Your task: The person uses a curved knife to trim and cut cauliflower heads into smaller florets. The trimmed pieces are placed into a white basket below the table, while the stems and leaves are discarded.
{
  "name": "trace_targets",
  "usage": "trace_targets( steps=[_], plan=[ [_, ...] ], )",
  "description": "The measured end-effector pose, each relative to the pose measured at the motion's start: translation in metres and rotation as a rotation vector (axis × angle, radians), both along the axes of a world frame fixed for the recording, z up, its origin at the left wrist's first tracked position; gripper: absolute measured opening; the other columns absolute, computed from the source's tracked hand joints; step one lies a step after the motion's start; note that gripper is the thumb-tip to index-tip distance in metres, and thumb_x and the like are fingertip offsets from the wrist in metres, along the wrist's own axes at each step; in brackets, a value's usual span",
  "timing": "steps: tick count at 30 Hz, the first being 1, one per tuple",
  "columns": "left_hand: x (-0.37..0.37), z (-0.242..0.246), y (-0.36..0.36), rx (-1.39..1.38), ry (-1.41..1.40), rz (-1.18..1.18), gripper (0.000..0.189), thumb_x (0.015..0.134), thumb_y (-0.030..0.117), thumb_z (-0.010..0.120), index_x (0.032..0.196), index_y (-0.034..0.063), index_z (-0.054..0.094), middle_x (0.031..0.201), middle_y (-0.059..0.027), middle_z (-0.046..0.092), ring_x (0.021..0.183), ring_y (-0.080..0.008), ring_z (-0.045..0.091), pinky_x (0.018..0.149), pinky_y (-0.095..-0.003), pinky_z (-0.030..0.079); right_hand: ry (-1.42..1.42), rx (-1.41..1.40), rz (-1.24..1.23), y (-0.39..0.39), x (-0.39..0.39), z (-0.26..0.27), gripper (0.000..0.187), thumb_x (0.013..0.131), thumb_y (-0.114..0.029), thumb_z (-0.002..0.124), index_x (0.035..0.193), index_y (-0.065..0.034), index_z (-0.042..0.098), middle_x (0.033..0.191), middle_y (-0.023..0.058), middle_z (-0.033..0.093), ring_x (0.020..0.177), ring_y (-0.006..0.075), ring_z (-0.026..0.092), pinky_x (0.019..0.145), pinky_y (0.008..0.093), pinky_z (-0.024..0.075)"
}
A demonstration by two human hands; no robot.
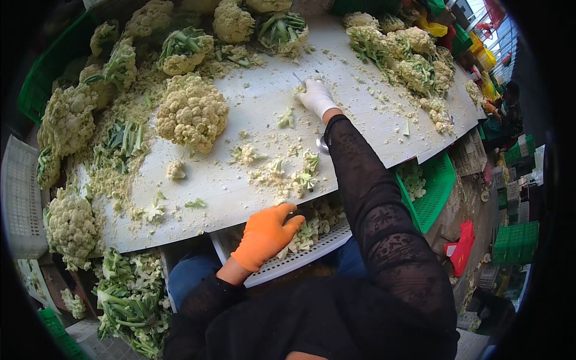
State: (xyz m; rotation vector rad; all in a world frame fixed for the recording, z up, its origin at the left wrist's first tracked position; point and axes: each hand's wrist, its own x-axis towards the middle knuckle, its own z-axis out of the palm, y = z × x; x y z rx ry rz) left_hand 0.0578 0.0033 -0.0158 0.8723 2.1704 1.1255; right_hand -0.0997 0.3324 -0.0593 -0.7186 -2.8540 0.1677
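My right hand (316,96), in a white glove, is stretched over the white tabletop (265,83) and grips a small knife (298,78), its thin blade pointing up and left. My left hand (270,234), in an orange glove, is at the table's near edge above a white crate (292,267) of cut florets (310,229). Its thumb and forefinger are apart; its palm side is hidden, so I cannot tell if it holds anything. Loose florets (303,177) and crumbs lie between the hands. A large cauliflower head (192,112) rests to the left of them.
More cauliflower heads (69,119) are piled along the left and far sides, others (416,67) at the right. A round metal object (322,144) lies by my right forearm. Below the table are a green basket (432,198) and leafy trimmings (132,306). Another person (506,114) is at far right.
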Motion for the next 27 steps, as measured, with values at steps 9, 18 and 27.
trace_targets(
  steps=[9,18,27],
  plan=[
    [-0.043,-0.002,0.003,0.538,-0.420,0.557,0.061,0.099,0.037,0.060,0.146,0.0020,0.045,0.133,-0.0134,0.058,0.110,-0.0217,0.061,0.087,-0.0322,0.051,0.331,-1.782,0.138,-0.076,0.083,0.056,0.020,0.103,-0.026,0.049,0.096,-0.0102,0.059,0.078,-0.0038,0.052,0.061,0.0061,0.045,0.054,0.0250,0.0422],
    [-0.045,-0.001,0.012,1.104,-1.058,0.501,0.061,0.099,0.058,0.050,0.132,0.0073,0.051,0.116,-0.0087,0.063,0.104,-0.0204,0.062,0.088,-0.0443,0.057,0.396,-0.686,0.276,-0.182,0.167,0.033,0.020,0.096,-0.015,0.057,0.102,0.0043,0.060,0.077,0.0179,0.066,0.067,0.0280,0.066,0.060,0.0388,0.0502],
    [-0.025,-0.002,0.002,1.074,-0.906,0.487,0.059,0.098,0.035,0.060,0.143,0.0025,0.040,0.119,-0.0094,0.059,0.103,-0.0190,0.062,0.090,-0.0402,0.055,0.336,-0.499,0.334,-0.218,0.229,0.066,0.012,0.095,-0.010,0.058,0.101,0.0003,0.058,0.082,0.0230,0.065,0.075,0.0423,0.064,0.065,0.0472,0.0499]
  ],
)
